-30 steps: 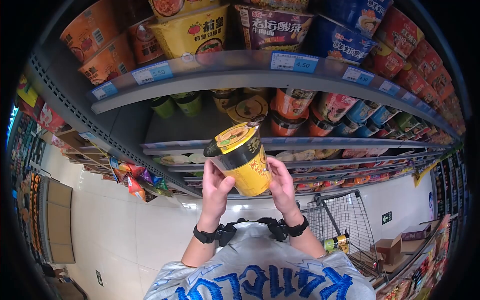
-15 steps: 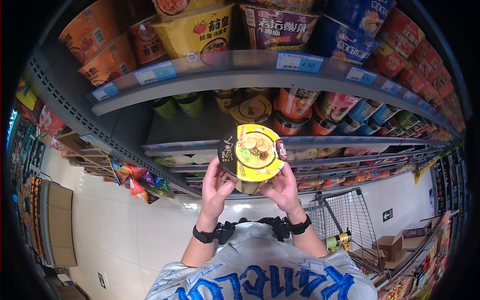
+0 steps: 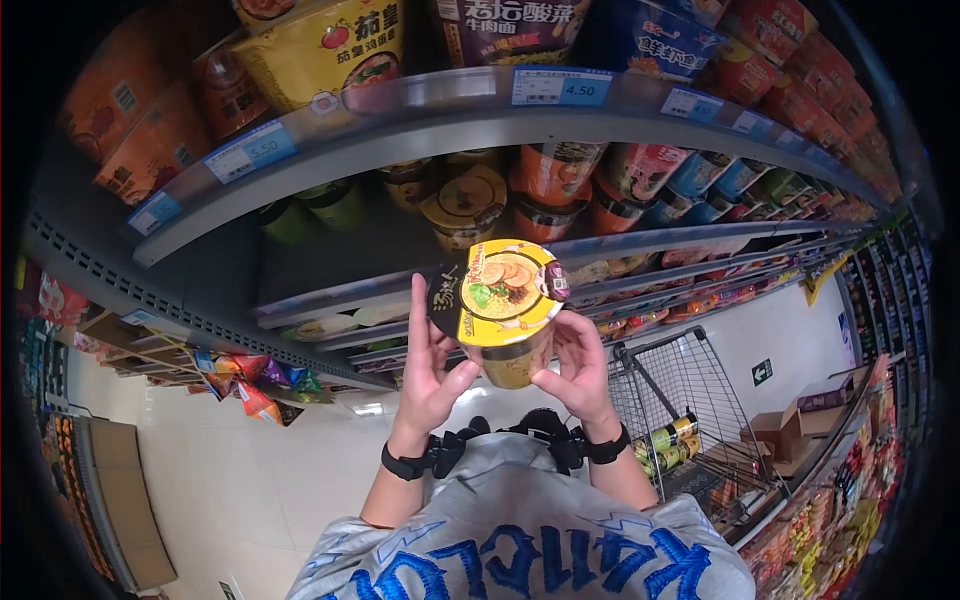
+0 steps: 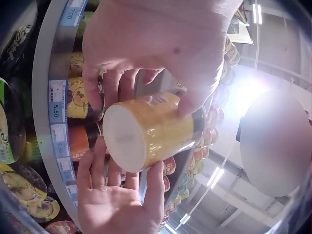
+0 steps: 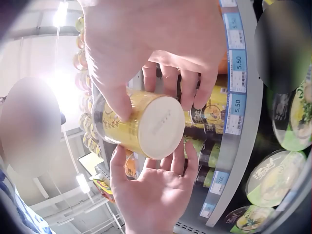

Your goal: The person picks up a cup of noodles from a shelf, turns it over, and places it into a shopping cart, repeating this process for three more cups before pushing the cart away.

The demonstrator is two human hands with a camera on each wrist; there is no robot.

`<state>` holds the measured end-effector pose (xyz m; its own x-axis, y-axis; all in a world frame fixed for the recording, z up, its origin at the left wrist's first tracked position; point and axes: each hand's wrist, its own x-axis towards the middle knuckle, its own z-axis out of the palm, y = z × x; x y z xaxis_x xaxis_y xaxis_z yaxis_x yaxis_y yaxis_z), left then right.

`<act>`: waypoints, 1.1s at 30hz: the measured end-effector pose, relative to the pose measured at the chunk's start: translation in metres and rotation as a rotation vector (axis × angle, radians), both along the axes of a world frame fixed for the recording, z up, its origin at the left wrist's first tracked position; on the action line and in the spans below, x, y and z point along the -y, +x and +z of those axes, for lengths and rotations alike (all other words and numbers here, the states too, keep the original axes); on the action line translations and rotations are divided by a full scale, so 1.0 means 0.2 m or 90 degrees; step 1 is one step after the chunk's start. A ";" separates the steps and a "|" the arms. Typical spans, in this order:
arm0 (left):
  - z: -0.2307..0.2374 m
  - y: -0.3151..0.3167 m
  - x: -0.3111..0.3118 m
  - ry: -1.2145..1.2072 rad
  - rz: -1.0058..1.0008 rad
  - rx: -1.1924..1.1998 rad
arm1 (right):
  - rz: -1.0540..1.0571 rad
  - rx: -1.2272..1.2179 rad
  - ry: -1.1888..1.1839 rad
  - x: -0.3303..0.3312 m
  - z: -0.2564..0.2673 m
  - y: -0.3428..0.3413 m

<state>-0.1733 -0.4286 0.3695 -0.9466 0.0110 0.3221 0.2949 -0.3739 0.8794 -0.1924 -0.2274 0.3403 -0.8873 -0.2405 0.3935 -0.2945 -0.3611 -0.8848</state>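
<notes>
Between both hands in the head view is a tilted cup point(image 3: 512, 298) with a yellow and black lid, a noodle picture facing up. The left hand point(image 3: 430, 385) holds its left side, thumb against the wall and one finger extended upward. On the other side the right hand point(image 3: 582, 372) grips the cup with thumb and bent fingers. Both wrist views show the white base of the cup point(image 4: 126, 139) point(image 5: 162, 127), with thumbs on its yellow side; the far fingers are partly hidden behind it.
Shelves with noodle bowls and cups stand ahead, and a grey shelf edge point(image 3: 470, 105) with price tags runs above the hands. A wire cart point(image 3: 668, 385) holding several cups stands at the right, near cardboard boxes point(image 3: 778, 428). Hanging snack bags point(image 3: 262, 400) are at left.
The cup was turned from showing its side to showing its lid, then tipped slightly. The left hand's finger has straightened upward. The view has shifted, and shelves and cart appear displaced.
</notes>
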 end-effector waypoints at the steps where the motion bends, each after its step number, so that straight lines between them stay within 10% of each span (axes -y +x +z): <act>1: -0.01 0.00 0.00 0.007 -0.005 0.000 | -0.005 0.002 0.002 -0.01 0.00 0.01; 33: -0.39 -0.11 -0.06 -0.045 -0.192 0.319 | -0.186 0.070 0.077 -0.14 -0.07 0.11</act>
